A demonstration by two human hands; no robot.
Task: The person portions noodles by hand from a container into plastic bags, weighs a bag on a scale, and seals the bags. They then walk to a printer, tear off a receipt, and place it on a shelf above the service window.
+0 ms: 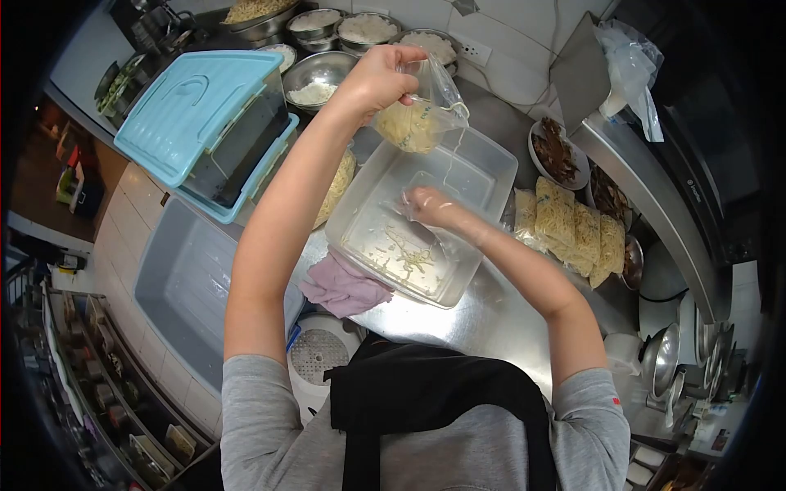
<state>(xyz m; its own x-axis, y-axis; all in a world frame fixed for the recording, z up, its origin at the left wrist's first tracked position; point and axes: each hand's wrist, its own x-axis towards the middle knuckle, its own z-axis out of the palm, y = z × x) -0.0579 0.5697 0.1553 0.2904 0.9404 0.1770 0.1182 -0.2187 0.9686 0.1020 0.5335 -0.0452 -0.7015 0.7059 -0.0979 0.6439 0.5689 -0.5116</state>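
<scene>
My left hand [385, 80] is raised above the far left part of a translucent plastic tub [483, 164]. Its fingers are closed on the top of a clear plastic bag [409, 127] with pale yellow shreds inside, and one strand hangs from it. Low inside the tub is my right hand [430, 206], in a thin clear plastic glove, its fingers curled; what they hold, if anything, is too small to tell. Loose pale shreds [405, 255] lie on the tub's bottom, nearer to me.
Filled shred bags [573, 225] lie right of the tub, near a plate of brown food [557, 151]. Blue-lidded boxes [201, 106] stand left, above a grey bin [184, 278]. Metal bowls [321, 72] line the back. A pink cloth [344, 285] touches the tub's near edge.
</scene>
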